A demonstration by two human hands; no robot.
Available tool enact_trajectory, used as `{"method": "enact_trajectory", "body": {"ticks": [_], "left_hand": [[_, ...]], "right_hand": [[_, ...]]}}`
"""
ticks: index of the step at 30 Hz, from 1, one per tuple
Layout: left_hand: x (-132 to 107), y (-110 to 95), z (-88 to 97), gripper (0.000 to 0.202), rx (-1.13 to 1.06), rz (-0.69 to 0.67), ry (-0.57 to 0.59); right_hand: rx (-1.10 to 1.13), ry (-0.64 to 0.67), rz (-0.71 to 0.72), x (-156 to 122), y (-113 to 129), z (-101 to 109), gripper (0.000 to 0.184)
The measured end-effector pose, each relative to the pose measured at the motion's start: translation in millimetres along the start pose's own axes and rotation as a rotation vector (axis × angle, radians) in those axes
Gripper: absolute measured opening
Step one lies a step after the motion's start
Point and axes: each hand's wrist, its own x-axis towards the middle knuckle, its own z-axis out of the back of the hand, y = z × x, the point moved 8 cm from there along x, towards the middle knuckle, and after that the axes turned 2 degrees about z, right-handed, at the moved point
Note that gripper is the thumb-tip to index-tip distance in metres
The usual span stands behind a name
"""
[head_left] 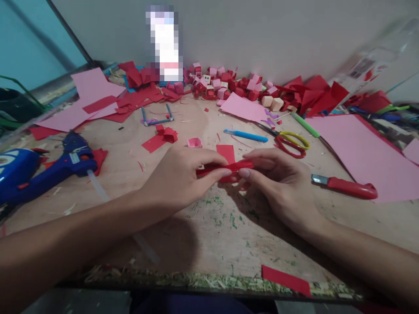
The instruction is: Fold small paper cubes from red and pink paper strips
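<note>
Between my two hands, above the middle of the table, is a folded strip of red paper (240, 165). My left hand (186, 174) pinches its left end between thumb and fingers. At the other end, my right hand (278, 179) grips it with thumb and fingertips. Part of the paper is hidden behind my fingers. Just beyond my hands lie a flat red paper piece (225, 152) and a small open pink paper box (194, 142). A blue pen (246, 135) rests farther back.
Left is a blue hot glue gun (75, 157) with its glue stick. Right are scissors (291, 144), a red-handled cutter (352, 187) and a pink sheet (366, 152). Small paper cubes (225, 85) pile along the wall. A red strip (285, 280) lies at the front edge.
</note>
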Motion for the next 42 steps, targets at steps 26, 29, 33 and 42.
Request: {"method": "enact_trajectory", "body": {"ticks": [26,29,33,42], "left_hand": [[2.5,19.6,-10.0,0.014,-0.188,0.240,0.166],[3.0,17.0,-11.0,0.014,-0.203,0.234,0.177],[4.0,9.4,-13.4,0.017,-0.233,0.188,0.210],[4.1,11.8,-14.5,0.022,-0.197,0.192,0.258]], "right_hand": [[0.085,0.094,-0.174,3.3,-15.1,-2.8,0.007],[0.034,0.161,-0.187,4.8,-14.5,-7.0,0.011],[-0.021,0.220,-0.207,4.8,-11.2,-12.8,0.013],[-0.048,0.162,-0.214,3.1,-10.4,-10.4,0.012]]}}
